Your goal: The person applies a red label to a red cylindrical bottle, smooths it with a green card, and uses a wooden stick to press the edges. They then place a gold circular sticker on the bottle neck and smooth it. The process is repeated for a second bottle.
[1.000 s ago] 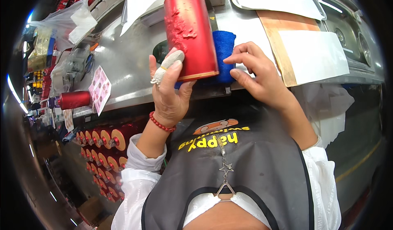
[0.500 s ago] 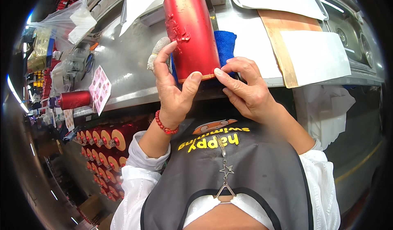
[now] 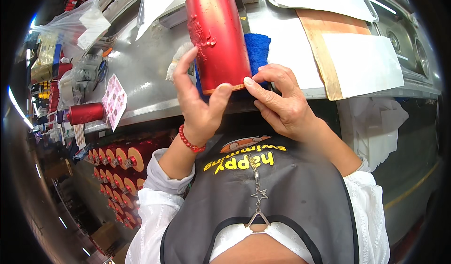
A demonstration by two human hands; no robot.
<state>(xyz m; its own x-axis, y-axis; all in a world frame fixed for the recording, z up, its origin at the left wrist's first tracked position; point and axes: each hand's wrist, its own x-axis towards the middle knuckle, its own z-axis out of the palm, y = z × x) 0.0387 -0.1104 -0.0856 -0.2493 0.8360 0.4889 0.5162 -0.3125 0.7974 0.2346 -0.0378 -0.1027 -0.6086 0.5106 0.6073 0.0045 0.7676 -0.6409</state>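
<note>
A red cylinder [image 3: 218, 38] with a raised pattern and droplets lies before me, its near end edged by a thin orange-tan rim [image 3: 225, 89]. A blue cloth [image 3: 258, 52] is under it. At the cylinder's left side, my left hand [image 3: 199, 104] has its fingers apart; the thumb is by the near rim and the index finger lies along the side. One finger behind it wears a greyish-white fabric cover [image 3: 179, 62]. My right hand [image 3: 282, 99] pinches at the rim's right corner, thumb tip against the edge; whatever lies between its fingers is hidden.
White sheets [image 3: 361, 64] and a wooden board [image 3: 324, 52] lie to the right on the metal bench [image 3: 141, 92]. Leftward are a pink patterned card [image 3: 114, 102], another red cylinder [image 3: 85, 114] and plastic bags [image 3: 70, 26]. Below the bench stand several red cylinders with tan ends [image 3: 127, 159].
My left index finger has shifted slightly left, off the cylinder's face to its edge. The cylinder has moved slightly left and up. My right hand keeps its pinch at the rim.
</note>
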